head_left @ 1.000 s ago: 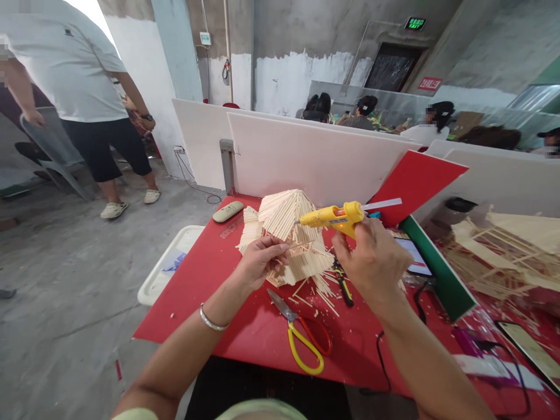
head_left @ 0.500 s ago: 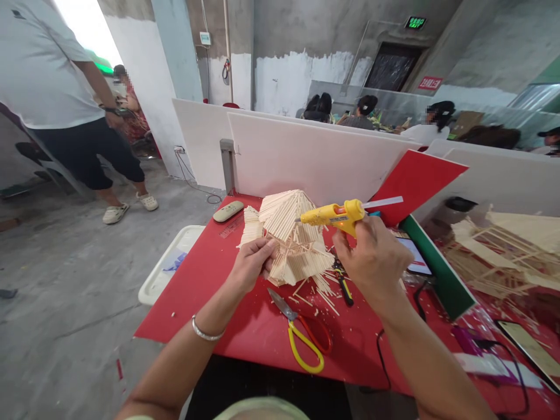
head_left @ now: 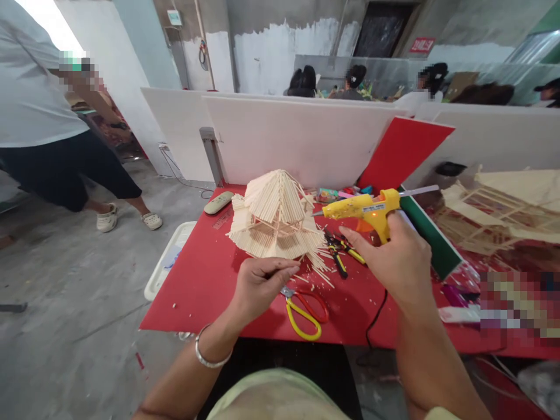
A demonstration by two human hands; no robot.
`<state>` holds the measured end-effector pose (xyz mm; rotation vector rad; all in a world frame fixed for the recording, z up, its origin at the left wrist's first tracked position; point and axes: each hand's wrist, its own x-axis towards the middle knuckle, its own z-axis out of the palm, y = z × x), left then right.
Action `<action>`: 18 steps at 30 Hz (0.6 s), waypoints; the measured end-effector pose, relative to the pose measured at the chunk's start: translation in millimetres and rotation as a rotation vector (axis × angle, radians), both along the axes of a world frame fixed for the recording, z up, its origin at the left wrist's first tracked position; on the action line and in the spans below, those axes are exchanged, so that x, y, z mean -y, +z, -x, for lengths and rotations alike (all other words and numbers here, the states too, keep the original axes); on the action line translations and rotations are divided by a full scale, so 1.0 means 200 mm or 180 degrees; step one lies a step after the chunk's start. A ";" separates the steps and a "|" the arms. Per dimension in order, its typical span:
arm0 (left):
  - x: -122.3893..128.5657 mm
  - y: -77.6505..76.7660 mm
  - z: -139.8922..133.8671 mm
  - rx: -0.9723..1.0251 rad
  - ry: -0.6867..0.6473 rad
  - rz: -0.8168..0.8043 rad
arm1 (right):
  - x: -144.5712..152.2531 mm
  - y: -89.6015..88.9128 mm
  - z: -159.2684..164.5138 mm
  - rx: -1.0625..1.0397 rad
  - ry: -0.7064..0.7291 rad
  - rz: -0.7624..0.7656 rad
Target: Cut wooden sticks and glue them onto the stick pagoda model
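My right hand [head_left: 400, 259] is wrapped round a yellow hot glue gun [head_left: 359, 207], its nozzle pointing left and a glue stick poking out of its back. A small model pavilion [head_left: 276, 198] of pale wooden sticks, with a two-tiered roof, stands on the red tabletop. Just in front of it, my left hand [head_left: 262, 286] has thumb and fingers pinched together; whatever is between them is too small or hidden to make out. Below that hand lie scissors [head_left: 304, 326] with one yellow and one red handle, their blades partly covered by the hand.
Loose sticks [head_left: 321, 268] and black-and-yellow pliers [head_left: 338, 259] lie right of the model. An eyeglass-case-like item [head_left: 219, 203] sits at the left. White partition boards [head_left: 297, 140] border the back. Another stick model [head_left: 485, 213] stands right. A person [head_left: 39, 87] stands at left.
My left hand has let go of the model and come toward me, fingers pinched. The glue gun has moved right, away from the roof. The view has tilted down.
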<state>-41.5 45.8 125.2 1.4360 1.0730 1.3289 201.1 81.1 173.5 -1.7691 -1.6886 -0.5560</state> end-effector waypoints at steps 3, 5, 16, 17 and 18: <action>0.06 -0.12 -0.12 -0.0158 -0.0341 0.0128 | 0.13 -0.20 -0.22 -0.0294 -0.0369 0.0815; 0.08 -0.21 -0.20 -0.0206 -0.0432 0.0348 | 0.21 -0.37 -0.36 -0.0423 -0.0554 0.1463; 0.06 -0.56 -0.55 -0.0324 -0.0463 0.1052 | 0.35 -0.96 -0.79 -0.0822 -0.0331 0.2364; 0.06 -0.57 -0.57 -0.0345 -0.0436 0.1067 | 0.36 -0.96 -0.80 -0.0648 -0.0323 0.2271; 0.06 -0.58 -0.58 -0.0358 -0.0405 0.1080 | 0.36 -0.96 -0.81 -0.0439 -0.0336 0.2128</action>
